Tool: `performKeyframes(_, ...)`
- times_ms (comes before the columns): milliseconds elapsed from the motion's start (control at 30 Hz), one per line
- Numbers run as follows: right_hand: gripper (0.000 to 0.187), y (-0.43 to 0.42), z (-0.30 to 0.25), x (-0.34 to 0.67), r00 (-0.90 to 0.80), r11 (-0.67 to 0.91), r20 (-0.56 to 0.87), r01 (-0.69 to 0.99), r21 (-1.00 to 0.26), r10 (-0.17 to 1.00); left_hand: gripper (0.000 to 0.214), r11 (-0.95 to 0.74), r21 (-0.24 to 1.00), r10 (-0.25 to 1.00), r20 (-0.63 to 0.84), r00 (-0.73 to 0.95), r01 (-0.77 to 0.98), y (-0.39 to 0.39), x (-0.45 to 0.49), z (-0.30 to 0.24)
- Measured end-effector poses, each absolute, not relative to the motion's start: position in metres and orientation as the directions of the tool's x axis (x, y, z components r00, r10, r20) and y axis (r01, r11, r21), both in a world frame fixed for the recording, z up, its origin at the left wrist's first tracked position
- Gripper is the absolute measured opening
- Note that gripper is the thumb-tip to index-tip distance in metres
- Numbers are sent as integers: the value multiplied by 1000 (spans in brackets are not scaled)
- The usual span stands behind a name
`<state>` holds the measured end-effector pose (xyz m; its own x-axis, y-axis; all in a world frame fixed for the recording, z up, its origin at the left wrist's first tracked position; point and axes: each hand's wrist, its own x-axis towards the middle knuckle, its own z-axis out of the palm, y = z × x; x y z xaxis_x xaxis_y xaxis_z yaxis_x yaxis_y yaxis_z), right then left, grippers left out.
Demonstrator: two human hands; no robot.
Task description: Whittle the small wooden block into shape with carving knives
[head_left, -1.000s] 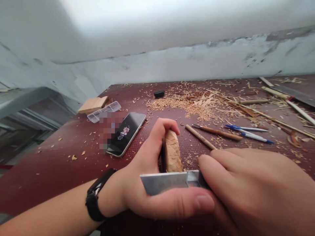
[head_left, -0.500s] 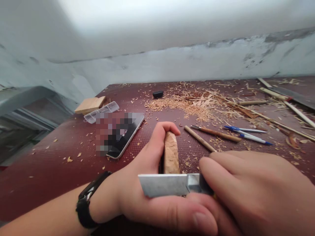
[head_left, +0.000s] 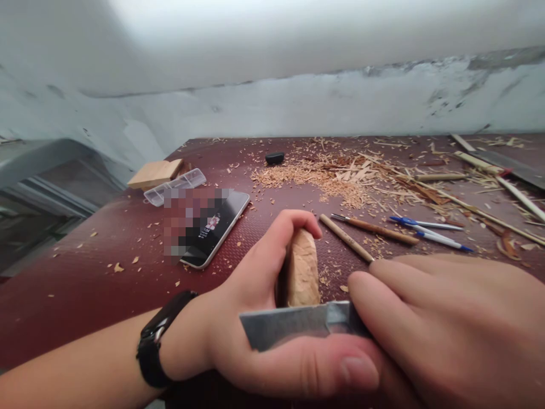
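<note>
My left hand (head_left: 259, 318) is wrapped round a pale piece of carved wood (head_left: 303, 270), index finger curled over its far end, thumb stretched along the near side under the blade. A flat steel knife blade (head_left: 285, 326) lies across the near end of the wood, edge against it. My right hand (head_left: 443, 329) is closed on the knife's handle, which is hidden under the fingers. A black band (head_left: 159, 341) sits on my left wrist. Both hands hover low over the dark red table (head_left: 97, 295).
A phone (head_left: 213, 230) lies left of the hands, with a clear plastic box (head_left: 174, 186) and a wood block (head_left: 155, 173) behind it. Wooden-handled tools (head_left: 374, 229), blue pens (head_left: 430, 230), sticks and shavings (head_left: 332, 176) litter the right side. A small black object (head_left: 275, 157) lies near the wall.
The piece of wood has turned slightly in my left hand and the blade has tilted, sitting a little higher against it. The hands stay in the same place.
</note>
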<state>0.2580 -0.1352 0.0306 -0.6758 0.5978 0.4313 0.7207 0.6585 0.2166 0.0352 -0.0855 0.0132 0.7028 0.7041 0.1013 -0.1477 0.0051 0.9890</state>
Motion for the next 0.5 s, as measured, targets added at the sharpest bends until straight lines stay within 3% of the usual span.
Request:
performKeyframes(333,23,-144,20,257,-631,579,464,769,270,621,68,-108,993,750,45,660,54,-82,33,18)
performKeyframes(500,31,-141,20,257,-506,458,417,862,217,755,51,-142,987,795,68,603,76,-83,35,10)
